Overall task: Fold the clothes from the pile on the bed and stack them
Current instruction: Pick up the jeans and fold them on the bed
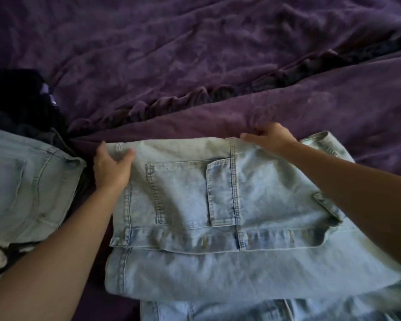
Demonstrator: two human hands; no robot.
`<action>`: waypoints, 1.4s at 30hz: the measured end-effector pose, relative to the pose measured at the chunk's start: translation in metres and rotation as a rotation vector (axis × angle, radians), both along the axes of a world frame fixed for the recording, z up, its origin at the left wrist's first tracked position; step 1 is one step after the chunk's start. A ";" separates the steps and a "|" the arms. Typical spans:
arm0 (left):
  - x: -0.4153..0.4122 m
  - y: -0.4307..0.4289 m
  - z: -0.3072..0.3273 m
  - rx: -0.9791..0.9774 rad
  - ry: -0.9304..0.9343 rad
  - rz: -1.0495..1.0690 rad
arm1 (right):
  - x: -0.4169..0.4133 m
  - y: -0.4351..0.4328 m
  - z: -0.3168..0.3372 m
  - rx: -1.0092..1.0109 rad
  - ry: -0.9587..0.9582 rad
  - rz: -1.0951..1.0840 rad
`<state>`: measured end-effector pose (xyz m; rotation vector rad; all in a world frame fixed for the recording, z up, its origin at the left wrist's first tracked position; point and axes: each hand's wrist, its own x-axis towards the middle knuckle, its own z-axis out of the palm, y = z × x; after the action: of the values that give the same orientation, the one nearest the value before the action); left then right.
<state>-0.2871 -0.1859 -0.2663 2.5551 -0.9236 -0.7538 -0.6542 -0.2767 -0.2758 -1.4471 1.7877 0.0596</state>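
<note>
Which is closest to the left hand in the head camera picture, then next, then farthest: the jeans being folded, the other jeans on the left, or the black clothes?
1. Jeans being folded: held in the left hand.
2. Other jeans: just left.
3. Black clothes: upper left, farthest.

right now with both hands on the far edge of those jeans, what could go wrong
The folded jeans are uneven: the right side splays out, so the fold may slump. The left hand and right hand grip only the far edge, so lifting could unfold the layers. The other denim on the left lies close and could snag.
</note>
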 end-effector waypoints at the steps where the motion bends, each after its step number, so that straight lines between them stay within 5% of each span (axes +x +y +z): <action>1: 0.005 -0.009 -0.005 -0.010 0.111 0.073 | 0.004 0.001 -0.006 0.000 -0.034 0.037; 4: 0.016 -0.023 -0.009 -0.123 0.278 0.165 | 0.003 0.007 -0.013 -0.020 -0.101 0.046; 10: 0.033 -0.061 0.010 -0.360 -0.049 -0.078 | 0.026 -0.040 0.010 -0.456 0.122 0.020; 15: 0.019 -0.075 0.005 -0.191 -0.238 -0.127 | 0.037 -0.056 0.002 -0.276 0.195 0.136; 17: -0.004 -0.058 0.010 -0.174 -0.354 -0.243 | 0.018 -0.039 0.001 -0.381 0.202 0.101; 20: -0.065 -0.015 0.014 -0.278 -0.264 -0.555 | -0.040 -0.007 0.003 -0.455 0.326 -0.090; 23: -0.134 0.026 0.009 -0.238 -0.164 -0.862 | -0.100 0.011 0.008 -0.218 0.353 -0.282; 26: -0.188 0.055 -0.005 -0.142 -0.125 -1.010 | -0.128 0.011 0.009 -0.082 0.363 -0.181; 32: -0.207 0.075 -0.032 0.038 -0.234 -1.172 | -0.154 0.009 0.016 -0.506 0.415 -0.161; 35: -0.210 0.087 -0.023 0.067 -0.239 -1.168 | -0.151 0.053 0.025 -0.648 0.230 0.200; 39: -0.226 0.119 -0.016 0.180 -0.188 -1.216 | -0.170 0.123 0.017 -0.393 0.258 0.842; 42: -0.237 0.134 -0.011 0.193 -0.160 -1.167 | -0.205 0.130 0.010 -0.433 0.299 0.690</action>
<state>-0.5238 -0.0515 -0.2776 2.0304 -2.5408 -0.9137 -0.8591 -0.1468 -0.2662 -2.4288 1.4906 0.2669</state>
